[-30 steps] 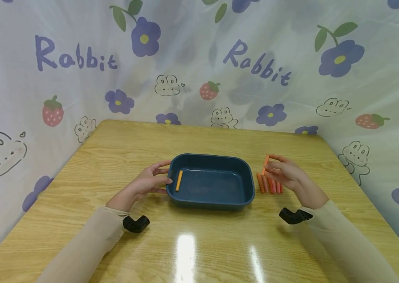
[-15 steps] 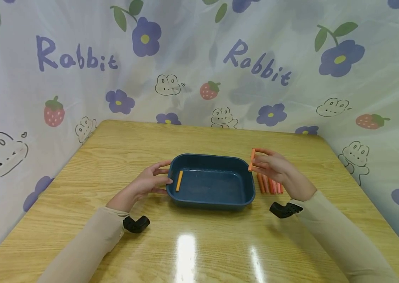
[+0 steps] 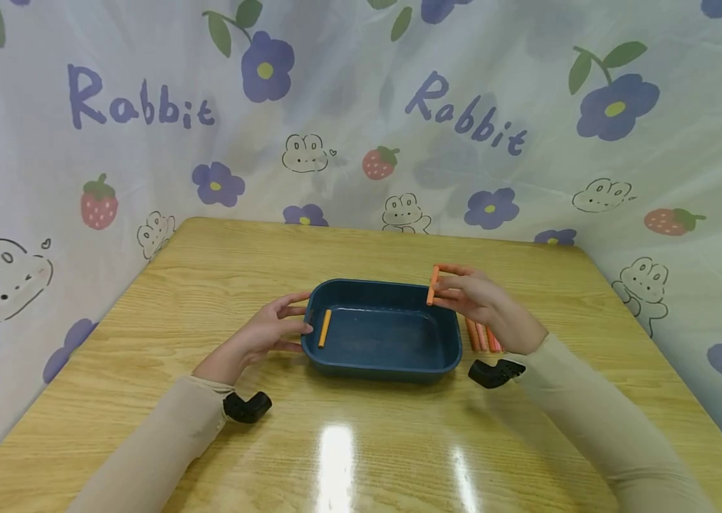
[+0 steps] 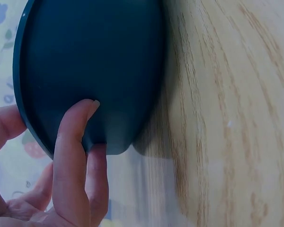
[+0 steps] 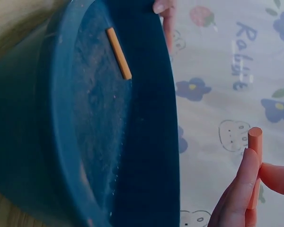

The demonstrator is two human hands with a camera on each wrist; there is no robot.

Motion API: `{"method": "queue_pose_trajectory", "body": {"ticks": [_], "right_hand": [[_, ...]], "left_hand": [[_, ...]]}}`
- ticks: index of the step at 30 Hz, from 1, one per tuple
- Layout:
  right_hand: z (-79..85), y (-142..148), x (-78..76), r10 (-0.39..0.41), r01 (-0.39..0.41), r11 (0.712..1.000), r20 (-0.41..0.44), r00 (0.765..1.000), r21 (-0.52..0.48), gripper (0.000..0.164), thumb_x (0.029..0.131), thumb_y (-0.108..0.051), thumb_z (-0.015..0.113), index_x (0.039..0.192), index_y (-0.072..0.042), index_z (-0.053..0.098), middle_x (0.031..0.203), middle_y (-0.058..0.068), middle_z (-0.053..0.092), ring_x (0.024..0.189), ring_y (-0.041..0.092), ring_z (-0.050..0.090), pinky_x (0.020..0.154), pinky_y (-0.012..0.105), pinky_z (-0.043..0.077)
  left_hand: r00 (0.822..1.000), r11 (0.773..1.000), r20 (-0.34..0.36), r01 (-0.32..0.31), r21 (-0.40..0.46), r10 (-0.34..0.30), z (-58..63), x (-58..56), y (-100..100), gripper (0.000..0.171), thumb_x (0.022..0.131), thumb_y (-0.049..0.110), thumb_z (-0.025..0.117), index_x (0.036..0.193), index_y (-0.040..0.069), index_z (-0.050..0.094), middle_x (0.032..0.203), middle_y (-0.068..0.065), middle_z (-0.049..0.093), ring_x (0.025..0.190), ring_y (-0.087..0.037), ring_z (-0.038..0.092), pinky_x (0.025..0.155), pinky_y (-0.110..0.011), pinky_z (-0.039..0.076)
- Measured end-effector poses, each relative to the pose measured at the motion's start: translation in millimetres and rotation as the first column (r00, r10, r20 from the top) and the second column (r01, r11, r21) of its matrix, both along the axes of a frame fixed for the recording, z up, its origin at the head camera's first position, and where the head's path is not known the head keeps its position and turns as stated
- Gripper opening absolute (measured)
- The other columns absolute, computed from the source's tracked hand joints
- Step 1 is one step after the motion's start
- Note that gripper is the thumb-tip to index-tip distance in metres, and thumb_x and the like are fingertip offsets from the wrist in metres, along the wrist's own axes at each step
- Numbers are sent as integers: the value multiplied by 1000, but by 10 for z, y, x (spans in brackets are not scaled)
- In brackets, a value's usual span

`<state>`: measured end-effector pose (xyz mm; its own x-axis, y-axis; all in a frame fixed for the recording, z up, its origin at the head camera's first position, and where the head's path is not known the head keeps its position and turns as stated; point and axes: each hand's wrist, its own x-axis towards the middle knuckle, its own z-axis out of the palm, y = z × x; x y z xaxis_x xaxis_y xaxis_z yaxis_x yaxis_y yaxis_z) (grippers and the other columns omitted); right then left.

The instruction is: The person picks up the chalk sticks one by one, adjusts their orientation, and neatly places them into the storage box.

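Note:
A dark blue rectangular basin (image 3: 380, 369) stands on the wooden table, with a yellow-orange chalk stick (image 3: 325, 328) lying inside near its left end. At that end my left hand (image 3: 263, 329) holds the wall. Its thumb laps over the rim, while other fingers (image 4: 71, 156) lie against the outside. Above the basin's far right corner, my right hand (image 3: 476, 296) pinches an orange chalk stick (image 5: 255, 142) between thumb and fingers, the stick roughly upright. Partly behind the right wrist, several orange and pink chalk sticks (image 3: 475, 335) lie side by side on the table.
The wooden table (image 3: 239, 249) runs back to a hanging curtain (image 3: 348, 85) printed with flowers, rabbits and strawberries. Each wrist wears a black curved mount, the left mount (image 3: 248, 407) near the basin's front left and the right mount (image 3: 495, 372) near its right end.
My right hand has moved left with the orange chalk stick, from over the chalk row to above the basin's right end. The left hand and basin have stayed put.

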<state>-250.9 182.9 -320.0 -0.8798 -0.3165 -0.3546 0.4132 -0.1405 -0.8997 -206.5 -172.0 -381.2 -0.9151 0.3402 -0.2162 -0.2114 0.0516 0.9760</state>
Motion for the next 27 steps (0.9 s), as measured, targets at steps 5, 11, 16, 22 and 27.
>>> {"method": "queue_pose_trajectory", "body": {"ticks": [5, 11, 16, 22, 27], "right_hand": [[-40, -134, -54, 4, -4, 1000, 27, 1000, -1, 63, 93, 8, 43, 149, -8, 18, 148, 19, 21, 104, 26, 54, 86, 31, 50], [-78, -281, -96, 25, -26, 1000, 48, 999, 17, 62, 94, 6, 43, 149, -6, 18, 147, 19, 23, 101, 23, 53, 90, 32, 48], [-81, -407, -150, 34, -34, 999, 80, 996, 4, 63, 94, 4, 45, 149, -7, 17, 148, 18, 22, 126, 32, 37, 99, 35, 41], [-68, -557, -224, 47, -45, 999, 109, 993, -17, 59, 94, 6, 44, 147, -4, 22, 138, 18, 33, 128, 34, 35, 100, 35, 39], [-60, -678, -278, 86, -84, 996, 125, 988, -27, 48, 93, 7, 45, 140, -3, 36, 109, 13, 48, 102, 27, 54, 96, 34, 44]], "left_hand": [[1000, 1000, -1, 3, -2, -3, 2, -18, -13, 72, 87, 2, 61, 147, 8, 23, 141, -27, 30, 102, -35, 59, 73, -43, 55], [1000, 1000, -1, 5, -8, -5, 13, -40, -19, 70, 88, 1, 60, 147, 8, 23, 141, -27, 29, 104, -37, 57, 72, -42, 55], [1000, 1000, 4, 2, -13, -2, 22, -72, -28, 70, 88, 1, 59, 147, 9, 24, 141, -27, 29, 105, -37, 57, 73, -43, 55], [1000, 1000, 4, 10, -15, -10, 22, -104, -43, 69, 88, 1, 59, 147, 9, 24, 142, -26, 29, 107, -39, 55, 74, -44, 54], [1000, 1000, 2, 12, -19, -12, 15, -126, -53, 68, 89, 0, 58, 147, 9, 24, 141, -27, 29, 108, -39, 55, 73, -43, 55]]}}
